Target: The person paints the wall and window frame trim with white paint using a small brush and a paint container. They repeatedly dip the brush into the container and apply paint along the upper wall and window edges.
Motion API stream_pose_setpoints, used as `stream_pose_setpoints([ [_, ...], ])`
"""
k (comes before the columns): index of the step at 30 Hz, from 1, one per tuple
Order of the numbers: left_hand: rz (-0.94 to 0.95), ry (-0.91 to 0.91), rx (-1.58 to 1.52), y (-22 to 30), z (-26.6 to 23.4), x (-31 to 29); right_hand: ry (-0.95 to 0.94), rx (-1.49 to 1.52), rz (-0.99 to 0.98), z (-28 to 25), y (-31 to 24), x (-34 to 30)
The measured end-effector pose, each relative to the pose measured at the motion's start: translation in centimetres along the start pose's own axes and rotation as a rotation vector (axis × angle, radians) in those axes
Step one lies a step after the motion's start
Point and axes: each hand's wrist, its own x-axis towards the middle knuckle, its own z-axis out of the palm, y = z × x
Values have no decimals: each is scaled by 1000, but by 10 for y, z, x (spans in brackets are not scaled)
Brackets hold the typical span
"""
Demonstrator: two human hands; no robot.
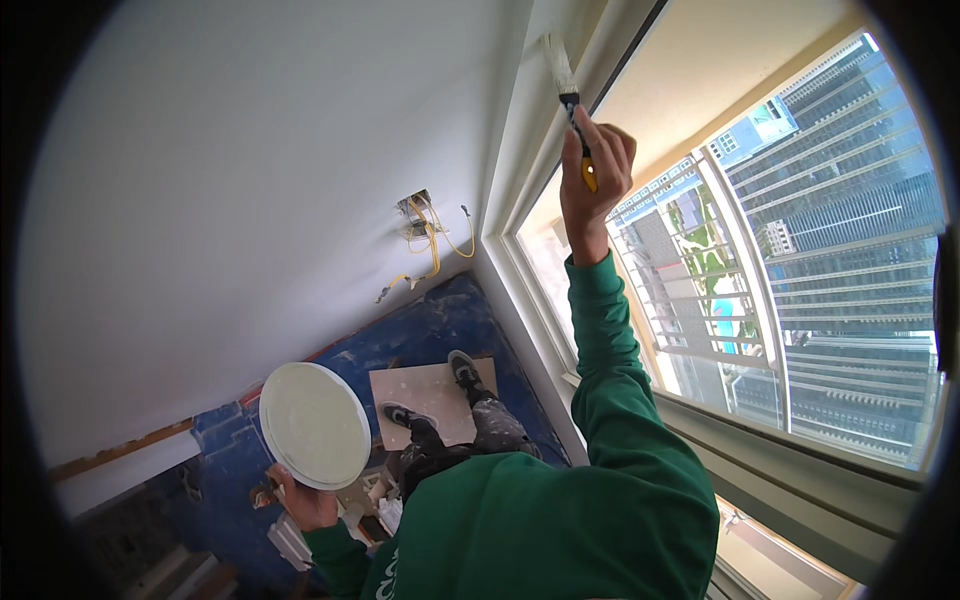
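A plain white wall meets a pale window frame in a room under work, where a person in a green sweatshirt stands with one arm raised. Nearest the camera, the right hand grasps a paintbrush by its black-and-yellow handle, the whitened bristles set against the pale trim high beside the window. Lower down, at the person's left, the left hand clasps the edge of a round white pail, which is tipped toward the camera; whether its pale face is paint or a lid is hard to tell, and part of the grip is hidden. Below, two dark shoes rest on a pale board laid over a smeared blue floor covering. Along the wall, yellow wires spill from an open electrical box above the floor. Farthest off, past the glass and a balcony railing, rise high-rise buildings, with green grounds below.
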Motion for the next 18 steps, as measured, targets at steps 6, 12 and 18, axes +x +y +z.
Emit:
stream_pose_setpoints([
  [6, 18, 30, -36, 10, -12, -13, -360, -17, 341, 6, 26, -158],
  [12, 80, 110, -88, -6, 30, -7, -572, 56, 653, -9, 0, -188],
  [18, 215, 97, 74, -16, 52, 7, -678, 762, 881, -57, -124, -89],
])
